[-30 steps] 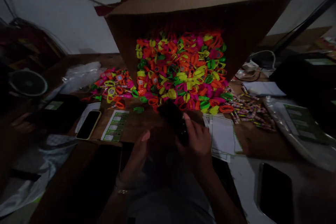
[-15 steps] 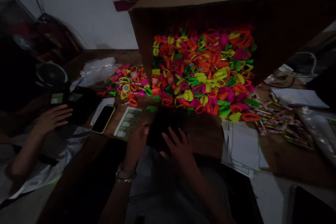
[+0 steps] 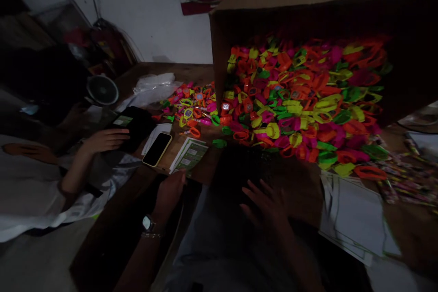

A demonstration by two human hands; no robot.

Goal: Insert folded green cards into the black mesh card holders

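My left hand (image 3: 170,191), with a watch on its wrist, has its fingers closed at the lower edge of a green-and-white printed card (image 3: 191,157). That card lies slanted over a small stack of similar ones. My right hand (image 3: 267,205) rests with fingers spread over a dark, black thing (image 3: 236,169) in front of me; in the dim light I cannot make out what it is. Beyond it, a large cardboard box (image 3: 221,68) lies on its side, with a heap of bright plastic toy watches (image 3: 301,105) spilling from its opening.
Left of the cards lies a phone (image 3: 157,149). A smaller pile of toy watches (image 3: 191,105) and clear plastic bags (image 3: 153,86) are behind. White papers (image 3: 356,210) and wrapped sticks (image 3: 410,182) lie to the right. A co-worker's hand (image 3: 104,140) is at far left.
The view has turned left. My left hand has come down to the printed cards, and the top card now sits askew on the stack. My right hand stays spread over the dark thing.
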